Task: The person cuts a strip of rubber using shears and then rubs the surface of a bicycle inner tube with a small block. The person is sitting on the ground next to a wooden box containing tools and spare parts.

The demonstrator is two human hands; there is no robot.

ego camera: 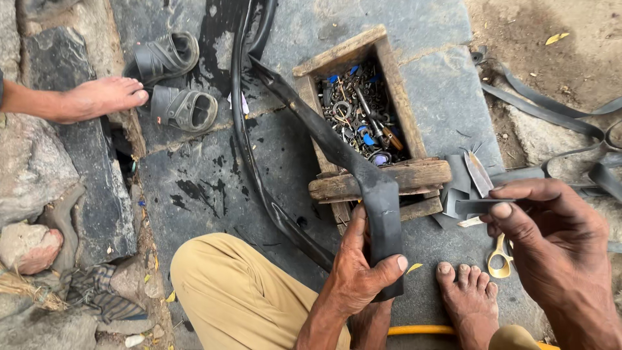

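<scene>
The left hand (359, 275) grips a flattened black tube (382, 214), thumb across it. The right hand (551, 240) pinches a small rubber patch (476, 206) between the fingertips. The tube runs up over a wooden box (382, 178) of metal bits at the slab's (194, 188) middle. Yellow-handled scissors (499, 259) lie by the right foot (470, 298). Grey sandals (175, 81) sit at the slab's far left edge.

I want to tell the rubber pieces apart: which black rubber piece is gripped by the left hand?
The long folded black rubber inner tube lying over the wooden box; the left hand grips its fold. The right hand pinches a small strip.
</scene>
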